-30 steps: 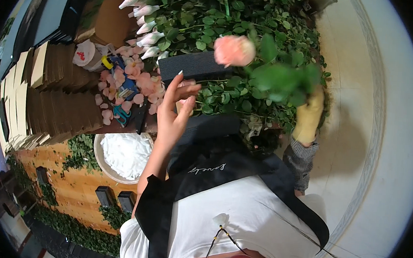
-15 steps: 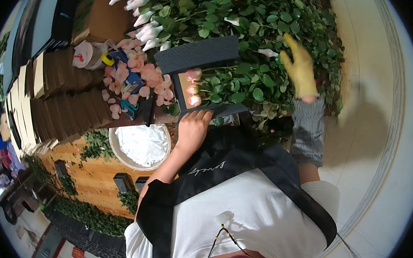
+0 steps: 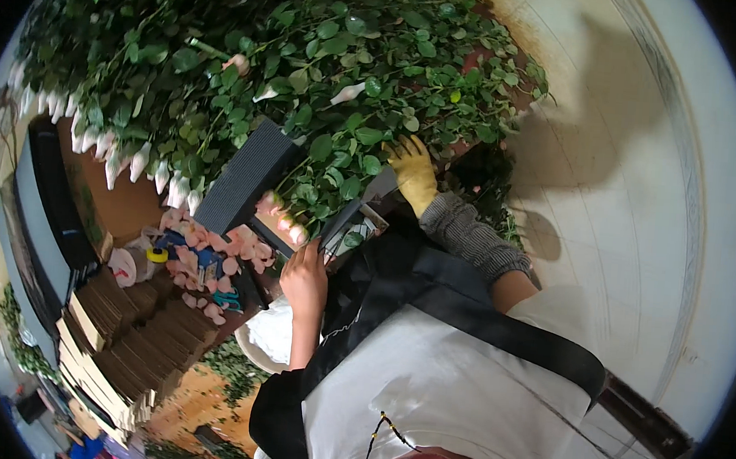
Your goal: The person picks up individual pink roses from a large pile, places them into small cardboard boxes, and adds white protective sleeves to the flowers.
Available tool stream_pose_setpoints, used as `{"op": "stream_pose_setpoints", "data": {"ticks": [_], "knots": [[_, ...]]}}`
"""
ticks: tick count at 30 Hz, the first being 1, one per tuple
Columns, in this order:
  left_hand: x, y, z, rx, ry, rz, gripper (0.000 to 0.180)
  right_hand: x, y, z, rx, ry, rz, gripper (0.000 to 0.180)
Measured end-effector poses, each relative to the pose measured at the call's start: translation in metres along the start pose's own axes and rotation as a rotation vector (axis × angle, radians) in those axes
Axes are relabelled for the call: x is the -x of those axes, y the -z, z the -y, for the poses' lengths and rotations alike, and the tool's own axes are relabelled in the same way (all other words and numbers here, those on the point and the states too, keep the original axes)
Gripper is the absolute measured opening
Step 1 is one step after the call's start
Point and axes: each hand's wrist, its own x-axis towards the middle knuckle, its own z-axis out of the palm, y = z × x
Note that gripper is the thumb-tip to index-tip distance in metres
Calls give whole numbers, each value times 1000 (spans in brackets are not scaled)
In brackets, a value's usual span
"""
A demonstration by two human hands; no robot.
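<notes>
Left of the pale floor (image 3: 607, 221), pink roses (image 3: 282, 218) lie just past the left hand (image 3: 305, 280), whose grip I can't tell, and the right hand (image 3: 415, 178), fingers spread, could tear leaves (image 3: 321, 147) if it pushes hard.

- Bright indoor light is washing over the pale floor (image 3: 560, 286) at the right.
- I'm seeing a broad, soft-edged shadow (image 3: 604, 84) darkening that floor near the top, and a smaller one lying beside the grey sleeve (image 3: 474, 233).
- The white heap (image 3: 272, 332) is glaring, almost losing its detail, while the black apron (image 3: 481, 323) is swallowing light.
- Both hands, the left (image 3: 305, 280) and the right (image 3: 413, 173), are looking fairly sharp.
- Clutter (image 3: 88, 444) at lower left is blurring.
- Blackness is ringing the view; the floor's grey band (image 3: 678, 123) is bowing.
</notes>
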Motion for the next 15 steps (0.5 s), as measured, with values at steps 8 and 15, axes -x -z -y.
{"op": "stream_pose_setpoints", "data": {"ticks": [8, 15], "knots": [[1, 4, -1, -1, 41, 43, 22, -24, 27, 9, -73, 112, -158, 24], [-2, 2, 1, 2, 8, 29, 21, 10, -33, -13, -1346, -178, -48, 35]]}}
